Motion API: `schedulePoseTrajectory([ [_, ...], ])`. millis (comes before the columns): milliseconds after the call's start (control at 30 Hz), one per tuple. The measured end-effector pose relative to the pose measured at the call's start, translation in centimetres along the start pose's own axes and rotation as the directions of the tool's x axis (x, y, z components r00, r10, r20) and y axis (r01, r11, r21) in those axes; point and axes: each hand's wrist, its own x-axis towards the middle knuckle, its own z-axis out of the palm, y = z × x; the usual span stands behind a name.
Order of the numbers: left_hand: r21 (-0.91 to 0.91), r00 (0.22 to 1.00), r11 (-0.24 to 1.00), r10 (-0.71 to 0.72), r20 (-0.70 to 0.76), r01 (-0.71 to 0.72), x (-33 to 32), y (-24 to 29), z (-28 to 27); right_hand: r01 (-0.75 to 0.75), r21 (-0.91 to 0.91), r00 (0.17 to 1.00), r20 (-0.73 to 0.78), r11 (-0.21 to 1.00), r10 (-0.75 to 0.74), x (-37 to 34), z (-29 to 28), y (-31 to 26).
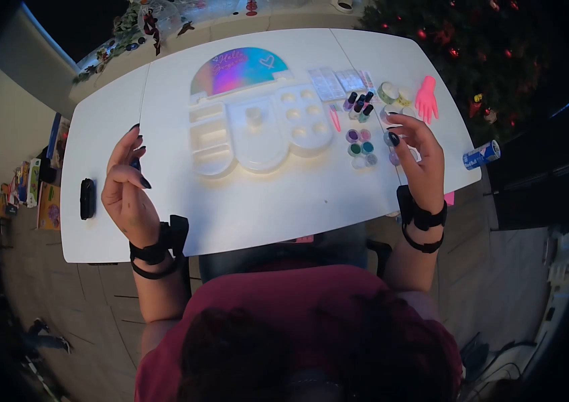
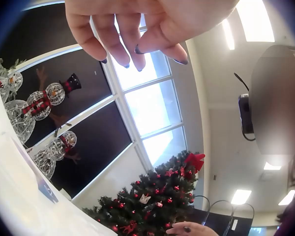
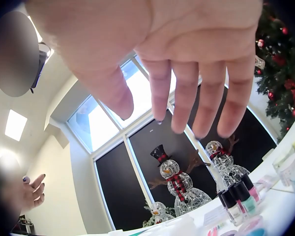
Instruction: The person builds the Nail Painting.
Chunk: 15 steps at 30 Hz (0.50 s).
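Both hands are raised above a white table, and neither holds anything. The left hand [image 1: 129, 194] hovers over the table's left side, fingers loosely bent, right of a small black case [image 1: 87, 199]. Over the right side hangs the right hand [image 1: 420, 157], fingers relaxed, beside small pots of coloured powder [image 1: 355, 149]. Several nail polish bottles [image 1: 365, 114] with black caps stand behind the pots. A white moulded tray [image 1: 261, 151] lies mid-table. In the left wrist view the left hand [image 2: 147, 29] is empty; the right wrist view shows the right hand [image 3: 187, 78] with fingers spread.
Behind the tray lies an iridescent half-round panel [image 1: 241, 69]. A pink hand shape [image 1: 426, 100], tape rolls [image 1: 389, 92], clear packs [image 1: 338, 83] and pink tweezers [image 1: 335, 118] are at the back right. A blue can [image 1: 481, 155] is near the right edge.
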Motion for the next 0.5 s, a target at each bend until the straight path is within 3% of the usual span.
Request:
schedulePoseTrajectory([
  [67, 0.071, 0.988, 0.989, 0.119, 0.098, -0.127, -1.0, -0.5, -0.2, -0.009, 0.006, 1.000, 0.016, 1.000, 0.009, -0.1, 0.4, 0.5],
  [133, 0.033, 0.977, 0.989, 0.136, 0.166, -0.144, -1.8, -0.5, -0.6, 0.112, -0.115, 0.944, -0.297, 0.987, -0.141, -0.1, 1.1, 1.0],
  [200, 0.041, 0.989, 0.999, -0.015, -0.144, 0.021, -1.8, 2.0, 2.4, 0.086, -0.085, 0.949, -0.296, 0.993, -0.108, -0.5, 0.1, 2.7],
  [267, 0.074, 0.990, 0.995, -0.061, -0.125, 0.070, -1.9, 2.5, 2.0, 0.144, 0.094, 0.862, -0.501, 0.985, -0.078, -0.8, 0.2, 3.4],
  [333, 0.036, 0.965, 0.999, -0.024, -0.259, 0.034, -2.1, 2.8, 2.1, 0.148, 0.116, 0.854, -0.516, 0.982, -0.068, -0.8, 0.3, 3.3],
  [400, 0.055, 0.973, 0.998, -0.020, -0.229, 0.034, -2.1, 2.8, 1.5, 0.127, 0.020, 0.840, -0.534, 0.992, -0.097, -0.8, 0.6, 3.0],
  [500, 0.102, 0.981, 0.994, -0.008, -0.192, 0.028, -2.0, 2.6, 1.2, 0.105, 0.076, 0.848, -0.527, 0.992, -0.049, -0.8, 0.3, 3.2],
])
